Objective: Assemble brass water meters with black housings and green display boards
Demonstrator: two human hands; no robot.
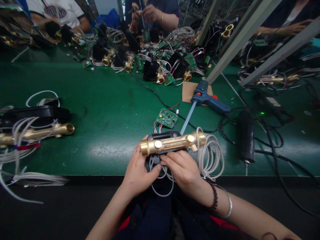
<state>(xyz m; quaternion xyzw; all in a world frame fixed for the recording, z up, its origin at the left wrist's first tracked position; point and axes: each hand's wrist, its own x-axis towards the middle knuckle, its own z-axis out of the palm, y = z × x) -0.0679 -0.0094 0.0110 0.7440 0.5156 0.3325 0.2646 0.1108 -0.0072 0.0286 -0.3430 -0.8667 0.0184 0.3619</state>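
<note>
A brass pipe fitting (172, 143) with threaded ends lies across a black housing (162, 136) at the near edge of the green table (105, 110). My left hand (137, 171) grips under its left end, fingers curled. My right hand (182, 168) is closed around the fitting's underside and thin white wires (162, 185) that loop down between both hands. A white cable coil (210, 153) hangs off the fitting's right end. A small green circuit board (167, 117) with red and white leads lies just beyond the housing.
A blue glue gun (210, 100) rests on cardboard (187, 90), its glue stick pointing toward the fitting. A black handheld tool (246, 136) lies at right among black cables. More brass assemblies (37, 131) sit at left. Other people work across the table behind several parts.
</note>
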